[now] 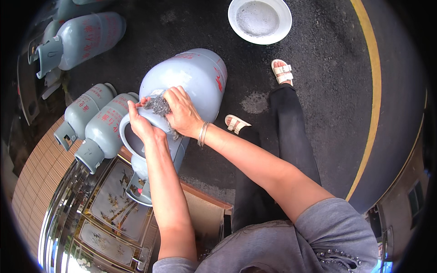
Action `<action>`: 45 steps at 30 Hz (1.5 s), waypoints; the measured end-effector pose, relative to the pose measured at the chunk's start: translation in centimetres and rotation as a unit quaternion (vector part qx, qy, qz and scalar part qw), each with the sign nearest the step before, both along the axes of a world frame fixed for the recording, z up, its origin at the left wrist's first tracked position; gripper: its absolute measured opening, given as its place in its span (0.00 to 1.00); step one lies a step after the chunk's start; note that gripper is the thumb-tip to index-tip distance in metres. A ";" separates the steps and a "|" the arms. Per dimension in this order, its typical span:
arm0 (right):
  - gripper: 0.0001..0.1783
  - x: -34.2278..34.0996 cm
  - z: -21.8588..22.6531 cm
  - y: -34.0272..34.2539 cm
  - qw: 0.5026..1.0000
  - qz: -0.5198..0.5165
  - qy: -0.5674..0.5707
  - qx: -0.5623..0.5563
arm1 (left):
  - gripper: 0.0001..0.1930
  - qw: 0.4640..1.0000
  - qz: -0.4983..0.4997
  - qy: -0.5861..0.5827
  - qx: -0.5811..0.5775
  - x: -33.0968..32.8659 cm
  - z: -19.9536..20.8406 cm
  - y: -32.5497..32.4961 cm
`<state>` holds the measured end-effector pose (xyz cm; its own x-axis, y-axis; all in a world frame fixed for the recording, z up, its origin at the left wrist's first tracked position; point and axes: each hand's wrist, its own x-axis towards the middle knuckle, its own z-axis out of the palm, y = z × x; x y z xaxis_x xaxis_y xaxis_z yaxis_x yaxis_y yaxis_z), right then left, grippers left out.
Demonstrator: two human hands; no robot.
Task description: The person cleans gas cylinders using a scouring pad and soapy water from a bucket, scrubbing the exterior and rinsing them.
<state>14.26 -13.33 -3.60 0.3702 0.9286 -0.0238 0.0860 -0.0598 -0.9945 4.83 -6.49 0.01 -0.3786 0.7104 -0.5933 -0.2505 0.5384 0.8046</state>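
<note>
In the middle of the head view a grey-blue gas cylinder (182,75) with red markings is tilted, its ring-shaped collar (125,134) toward me. My left hand (146,125) is closed round the collar's upper edge. A wad of steel wool (158,105) is bunched under the fingers of my right hand (185,111), pressed to the collar where it meets the cylinder's shoulder. Steel wool strands also poke out below that palm. Thin bangles circle my right wrist. My hands hide part of the collar and whatever is inside it.
Two smaller gas cylinders (105,125) stand close on the left, with another cylinder's collar (139,193) below. Larger cylinders (91,38) are at upper left. A white basin (287,22) of greyish sudsy water sits on dark asphalt beyond my sandalled feet. A yellow line (375,77) curves at right.
</note>
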 end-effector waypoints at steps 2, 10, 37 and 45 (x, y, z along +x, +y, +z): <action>0.14 0.9 -5.3 0.0 0.993 -0.006 -0.068 -0.095 | 0.14 0.999 0.013 0.016 -0.032 2.3 1.6 0.2; 0.17 0.2 -1.4 -0.7 1.000 -0.005 -0.016 -0.021 | 0.14 0.999 0.001 0.034 -0.023 2.0 1.4 0.1; 0.17 2.0 -3.7 -2.0 0.995 0.038 0.086 -0.045 | 0.07 0.999 -0.006 0.042 -0.009 0.9 1.6 -2.2; 0.12 -1.3 -0.7 0.9 0.967 0.223 -0.020 0.124 | 0.07 0.992 -0.019 0.122 0.022 -0.1 3.6 -10.0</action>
<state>12.95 -12.38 -4.35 -0.0719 0.9713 0.2267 0.0873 0.2326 -0.9687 4.78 -16.46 3.66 -0.4793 0.7498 -0.4562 -0.0255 0.5076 0.8612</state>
